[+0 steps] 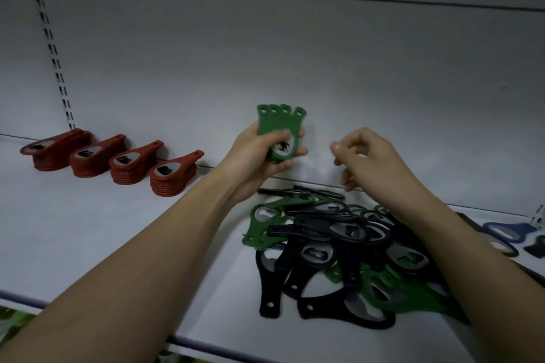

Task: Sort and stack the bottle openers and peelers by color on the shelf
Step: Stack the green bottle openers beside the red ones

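My left hand (259, 156) grips a fanned bunch of several green bottle openers (280, 124), handles pointing up, above the white shelf (103, 230). To its right my right hand (365, 159) hovers with loosely curled fingers and holds nothing. Below both hands lies a mixed pile of black and green openers (339, 247). Several neat stacks of red openers (118, 162) stand in a row at the back left.
A blue opener (501, 233) and a dark one lie at the far right of the shelf. A slotted upright (50, 41) runs up the back panel on the left. The shelf's front edge (206, 345) crosses the bottom.
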Demonstrator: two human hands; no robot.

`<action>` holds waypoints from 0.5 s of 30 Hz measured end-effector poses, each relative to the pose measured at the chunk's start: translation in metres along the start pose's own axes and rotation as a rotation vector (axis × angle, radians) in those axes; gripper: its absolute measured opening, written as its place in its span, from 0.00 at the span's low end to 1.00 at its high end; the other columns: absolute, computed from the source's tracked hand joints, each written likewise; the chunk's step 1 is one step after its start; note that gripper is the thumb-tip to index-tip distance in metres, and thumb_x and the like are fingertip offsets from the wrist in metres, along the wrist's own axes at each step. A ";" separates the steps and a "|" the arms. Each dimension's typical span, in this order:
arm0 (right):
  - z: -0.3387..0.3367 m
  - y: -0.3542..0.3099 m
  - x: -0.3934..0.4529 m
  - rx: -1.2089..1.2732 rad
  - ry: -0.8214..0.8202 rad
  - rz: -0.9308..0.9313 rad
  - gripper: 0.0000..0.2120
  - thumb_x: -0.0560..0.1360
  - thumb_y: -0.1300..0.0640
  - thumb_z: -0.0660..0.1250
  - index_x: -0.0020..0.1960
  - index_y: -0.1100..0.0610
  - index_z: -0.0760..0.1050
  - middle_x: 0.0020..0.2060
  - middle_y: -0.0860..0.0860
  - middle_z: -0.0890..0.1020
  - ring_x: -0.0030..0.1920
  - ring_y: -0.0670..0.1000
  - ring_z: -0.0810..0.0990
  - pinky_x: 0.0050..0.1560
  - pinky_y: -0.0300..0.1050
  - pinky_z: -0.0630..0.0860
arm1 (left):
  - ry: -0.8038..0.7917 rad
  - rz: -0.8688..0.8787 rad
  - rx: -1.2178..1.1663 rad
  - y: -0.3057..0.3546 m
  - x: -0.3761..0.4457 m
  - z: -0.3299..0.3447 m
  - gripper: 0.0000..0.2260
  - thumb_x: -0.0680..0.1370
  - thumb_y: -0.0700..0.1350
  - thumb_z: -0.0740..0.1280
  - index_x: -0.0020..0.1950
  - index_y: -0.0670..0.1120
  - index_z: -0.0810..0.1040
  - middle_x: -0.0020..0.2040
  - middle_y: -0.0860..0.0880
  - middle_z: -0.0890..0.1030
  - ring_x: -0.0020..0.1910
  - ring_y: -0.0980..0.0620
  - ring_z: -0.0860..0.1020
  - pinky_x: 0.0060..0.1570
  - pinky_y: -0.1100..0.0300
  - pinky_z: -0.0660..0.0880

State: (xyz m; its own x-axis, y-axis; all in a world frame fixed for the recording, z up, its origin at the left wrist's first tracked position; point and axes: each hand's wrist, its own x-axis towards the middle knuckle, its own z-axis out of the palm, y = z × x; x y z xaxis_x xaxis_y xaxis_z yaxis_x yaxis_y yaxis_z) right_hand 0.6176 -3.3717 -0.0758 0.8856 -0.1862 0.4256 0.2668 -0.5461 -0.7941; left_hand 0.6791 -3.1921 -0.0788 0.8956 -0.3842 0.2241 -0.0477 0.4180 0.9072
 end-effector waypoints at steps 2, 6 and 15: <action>0.005 -0.002 -0.004 -0.201 -0.097 -0.105 0.04 0.78 0.53 0.67 0.46 0.53 0.77 0.42 0.48 0.80 0.32 0.45 0.77 0.37 0.46 0.76 | 0.109 0.041 -0.059 0.004 0.004 -0.010 0.14 0.81 0.35 0.61 0.66 0.43 0.73 0.56 0.45 0.84 0.45 0.48 0.85 0.30 0.63 0.77; 0.026 -0.008 -0.019 -0.524 -0.338 -0.297 0.06 0.78 0.51 0.66 0.53 0.49 0.78 0.48 0.41 0.80 0.46 0.42 0.75 0.49 0.39 0.72 | 0.183 0.012 -0.087 0.003 0.008 -0.017 0.13 0.82 0.37 0.60 0.66 0.44 0.73 0.56 0.44 0.82 0.48 0.47 0.83 0.30 0.62 0.77; 0.047 -0.006 -0.028 -0.717 -0.484 -0.283 0.17 0.82 0.48 0.56 0.71 0.38 0.67 0.57 0.45 0.74 0.62 0.49 0.68 0.64 0.52 0.69 | 0.154 -0.147 -0.182 0.001 0.008 -0.013 0.12 0.84 0.44 0.59 0.60 0.37 0.75 0.55 0.41 0.79 0.50 0.46 0.80 0.39 0.58 0.81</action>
State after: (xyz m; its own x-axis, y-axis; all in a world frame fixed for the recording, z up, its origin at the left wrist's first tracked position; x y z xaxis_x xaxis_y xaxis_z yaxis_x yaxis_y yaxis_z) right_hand 0.6093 -3.3244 -0.1030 0.9291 0.3068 0.2065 0.3413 -0.9264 -0.1589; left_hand 0.6924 -3.1838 -0.0804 0.9443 -0.3282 0.0253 0.1559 0.5136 0.8437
